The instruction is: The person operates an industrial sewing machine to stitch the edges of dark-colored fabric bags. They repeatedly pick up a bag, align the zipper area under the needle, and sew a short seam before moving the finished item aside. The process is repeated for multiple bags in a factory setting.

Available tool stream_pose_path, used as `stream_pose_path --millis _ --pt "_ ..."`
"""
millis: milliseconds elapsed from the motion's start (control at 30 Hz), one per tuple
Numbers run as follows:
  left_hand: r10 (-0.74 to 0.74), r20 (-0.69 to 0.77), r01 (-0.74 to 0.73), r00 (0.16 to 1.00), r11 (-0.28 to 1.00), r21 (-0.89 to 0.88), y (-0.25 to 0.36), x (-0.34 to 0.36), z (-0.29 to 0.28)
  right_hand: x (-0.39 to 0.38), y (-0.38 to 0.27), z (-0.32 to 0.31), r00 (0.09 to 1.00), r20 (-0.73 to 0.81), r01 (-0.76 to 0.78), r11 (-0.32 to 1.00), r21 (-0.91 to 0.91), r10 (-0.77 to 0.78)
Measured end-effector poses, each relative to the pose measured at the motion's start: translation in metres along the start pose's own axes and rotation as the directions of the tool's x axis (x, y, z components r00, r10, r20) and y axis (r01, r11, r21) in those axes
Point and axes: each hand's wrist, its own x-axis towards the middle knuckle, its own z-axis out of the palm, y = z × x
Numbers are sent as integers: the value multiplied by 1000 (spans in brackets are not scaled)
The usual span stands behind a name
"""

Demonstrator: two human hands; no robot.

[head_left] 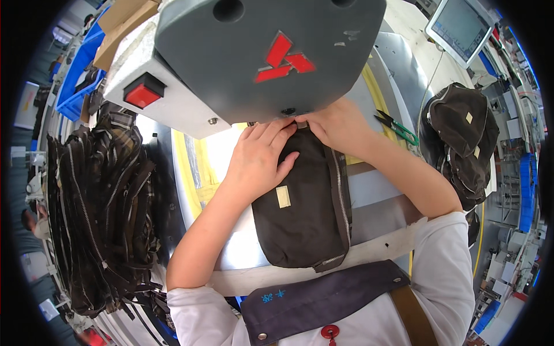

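Note:
A dark brown fabric pouch [303, 213] lies lengthwise in front of me, its metal zipper running down the right edge and a small pale yellow patch on its face. My left hand [259, 158] rests on the pouch's upper left part, fingers stretched towards its far end and thumb apart. At that far end, my right hand [340, 128] grips the pouch's edge beside a small tab [302, 124]. The grey sewing machine head [265, 63] hangs just above and hides some of the right fingers and whatever lies under it.
Left of the worktable hangs a thick pile of dark zippered pieces [104, 213]. Green-handled thread snips [398, 127] lie right of my right hand. More dark pouches [464, 138] are heaped at the right. A red switch [143, 93] sits on the machine's left; a screen [461, 29] stands far right.

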Motion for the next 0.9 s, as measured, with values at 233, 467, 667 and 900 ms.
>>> stream_pose_path --millis 233,467,667,900 --pt "21 23 -21 1000 999 -40 -5 2 -1 3 17 5 975 221 -62 984 168 24" --pt "14 10 -14 1000 1000 -25 -8 -3 2 -14 5 -8 981 159 120 992 -33 -114" --pt "-1 29 1 1000 1000 14 -7 -3 2 -20 0 -6 979 171 122 990 -71 -108" --pt "-2 4 2 1000 1000 7 -13 -6 3 -19 2 -6 969 201 160 984 -71 -143"
